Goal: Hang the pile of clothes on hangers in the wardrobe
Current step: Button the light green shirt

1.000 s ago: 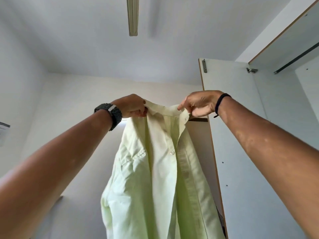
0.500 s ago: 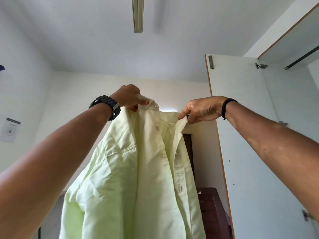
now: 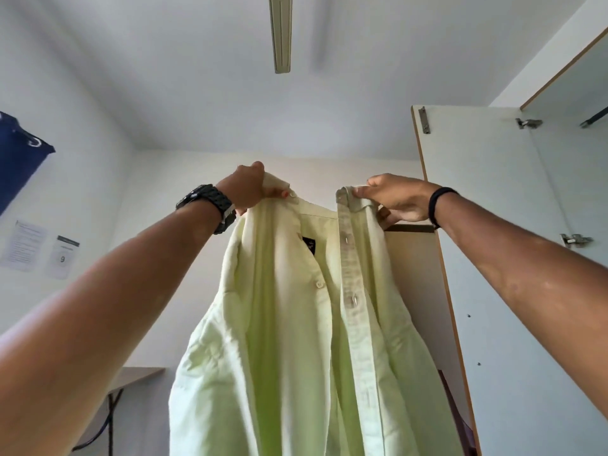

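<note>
- Both hands have drawn apart since the earlier frames, spreading the collar so the front of the pale green shirt (image 3: 306, 324) now hangs open, with its inner label showing.
- Left hand (image 3: 246, 189), the one with the dark watch (image 3: 210, 205) on its wrist, has its fingers curled round the left end of the collar, pinching the cloth from above.
- Right hand (image 3: 394, 199), with a black band (image 3: 437, 205) at the wrist, pinches the other collar end and the top of the button placket between thumb and fingertips; the remaining fingers are loosely bent below.
- Held high in the middle of the view, the shirt hangs straight down between the two forearms, just left of the open wardrobe door (image 3: 493, 258).
- No hanger is visible anywhere, and neither hand holds one, so the shirt does not seem to be on a hanger yet.
- My guess is that this garment is at the shaking-out stage: opened and straightened, with the hanger to be fitted into the shoulders and the whole thing hooked on the rail (image 3: 595, 118), whose end shows far right at the top of the wardrobe.
- How much of the pile is left cannot be told, since it lies outside the view.
- Off to the left are a blue cloth (image 3: 19, 159) and paper notices (image 3: 39, 248) on the wall, and a light fitting (image 3: 280, 31) on the ceiling.
</note>
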Available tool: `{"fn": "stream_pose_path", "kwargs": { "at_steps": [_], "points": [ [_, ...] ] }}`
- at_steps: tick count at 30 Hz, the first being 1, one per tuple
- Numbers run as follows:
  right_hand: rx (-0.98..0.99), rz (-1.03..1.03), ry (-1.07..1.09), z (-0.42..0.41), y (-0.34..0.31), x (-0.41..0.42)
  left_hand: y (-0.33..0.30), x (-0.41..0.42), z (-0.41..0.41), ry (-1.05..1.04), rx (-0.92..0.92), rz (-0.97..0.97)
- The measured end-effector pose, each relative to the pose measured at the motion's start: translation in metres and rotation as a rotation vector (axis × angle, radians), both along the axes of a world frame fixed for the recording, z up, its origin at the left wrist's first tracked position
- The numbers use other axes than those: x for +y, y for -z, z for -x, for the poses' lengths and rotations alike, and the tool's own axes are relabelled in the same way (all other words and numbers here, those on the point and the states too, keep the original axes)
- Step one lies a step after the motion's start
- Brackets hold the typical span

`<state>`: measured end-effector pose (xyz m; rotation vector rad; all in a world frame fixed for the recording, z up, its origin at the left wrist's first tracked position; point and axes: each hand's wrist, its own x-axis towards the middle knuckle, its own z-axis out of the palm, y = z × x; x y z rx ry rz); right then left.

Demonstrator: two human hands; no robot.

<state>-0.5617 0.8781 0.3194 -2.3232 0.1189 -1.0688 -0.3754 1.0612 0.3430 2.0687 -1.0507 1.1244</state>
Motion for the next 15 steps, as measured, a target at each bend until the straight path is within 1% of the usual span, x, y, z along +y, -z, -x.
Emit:
{"fn": "stream_pose_path", "kwargs": {
  "at_steps": [2, 3, 5, 7, 9, 10, 12, 15],
  "points": [
    [-0.048, 0.015, -0.012, 0.0, -0.01, 0.004, -0.011, 0.013, 0.005, 0.035, 0.017, -0.025],
    [-0.089, 0.014, -0.02, 0.001, -0.009, 0.004, -0.012, 0.014, 0.003, 0.067, -0.011, -0.03],
    [-0.202, 0.016, -0.088, 0.01, -0.026, 0.015, -0.031, 0.034, 0.015, 0.152, -0.115, 0.012],
    [-0.316, -0.022, -0.15, 0.015, -0.034, 0.021, -0.042, 0.048, 0.021, 0.294, -0.119, 0.089],
    [-0.399, -0.036, -0.161, 0.024, -0.048, 0.029, -0.057, 0.065, 0.033, 0.327, -0.14, 0.183],
    [-0.421, -0.025, -0.169, 0.027, -0.053, 0.032, -0.063, 0.071, 0.039, 0.317, -0.134, 0.193],
    [-0.424, -0.022, -0.173, 0.027, -0.057, 0.039, -0.066, 0.078, 0.045, 0.248, -0.104, 0.117],
    [-0.306, -0.06, -0.203, 0.005, -0.035, 0.036, -0.041, 0.073, 0.027, 0.215, 0.076, -0.069]
  ]
}}
